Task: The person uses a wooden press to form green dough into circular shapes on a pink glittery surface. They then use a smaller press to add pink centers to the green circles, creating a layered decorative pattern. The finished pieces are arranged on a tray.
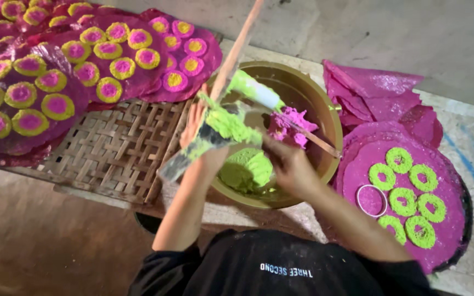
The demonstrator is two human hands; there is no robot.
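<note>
left hand (196, 123): your fingers are wrapped on the green-caked tool (215, 134), over the bowl's left edge.
right hand (292, 167): fingers clamped on a thin stick (311, 137) reaching into the pink paste (292, 125).
bowl (325, 104): brass-coloured, green paste (248, 167) at the near side.
tip: scrape over the bowl so that crumbs drop inside, not on the woven mat (116, 148).
disc (412, 219): pink with green rings, to your right.

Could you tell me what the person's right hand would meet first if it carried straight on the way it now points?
Probably the clump of pink dough inside the round brass-coloured bowl; the right hand points that way, though depth is unclear.
</note>
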